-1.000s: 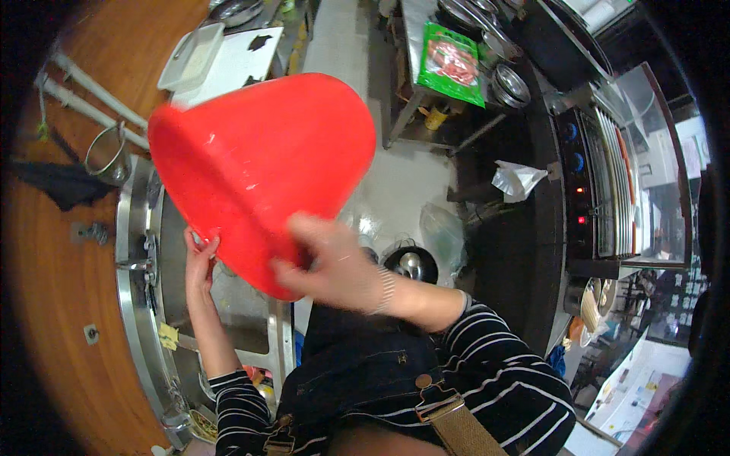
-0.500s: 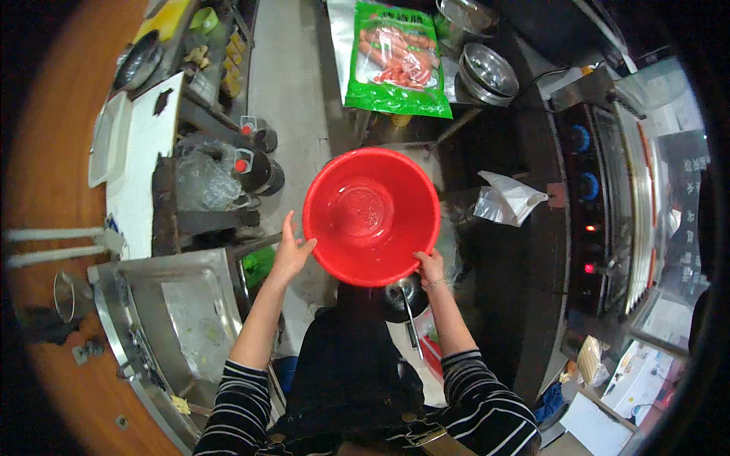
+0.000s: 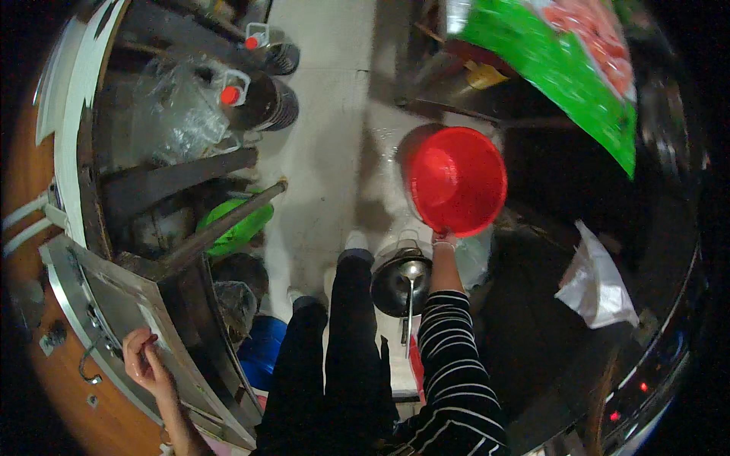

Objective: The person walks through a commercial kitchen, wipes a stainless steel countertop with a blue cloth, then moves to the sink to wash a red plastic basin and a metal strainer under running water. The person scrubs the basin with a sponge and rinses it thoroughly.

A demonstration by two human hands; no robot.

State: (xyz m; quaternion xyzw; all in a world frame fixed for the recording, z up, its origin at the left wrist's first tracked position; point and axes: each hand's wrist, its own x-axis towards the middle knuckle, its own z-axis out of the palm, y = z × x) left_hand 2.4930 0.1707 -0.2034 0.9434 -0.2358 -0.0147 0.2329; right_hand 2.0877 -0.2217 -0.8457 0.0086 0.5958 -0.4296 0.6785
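A red plastic basin [image 3: 487, 178] is low on the right side of the aisle, tilted so that its inside shows. My right hand [image 3: 444, 237] grips its near rim, most of the fingers hidden by the rim. Away from the basin, at the far left, my left hand [image 3: 143, 357] hangs over the edge of the metal sink [image 3: 114, 285], fingers loosely bent, with nothing visible in it. Near my right forearm, a dark wok [image 3: 386, 292] rests low down with a metal ladle [image 3: 412, 272] lying across it.
Large dark bottles with red caps [image 3: 266, 106] stand left beside a clear plastic bag [image 3: 179, 114]. A green bag [image 3: 242, 228] and a blue bucket [image 3: 262, 346] sit below the sink. A green sausage packet [image 3: 563, 76] overhangs at upper right; a white bag [image 3: 597, 289] is right.
My left hand has let go of the basin and swung left to the sink. The right hand has carried the basin down and to the right. My view has turned downward.
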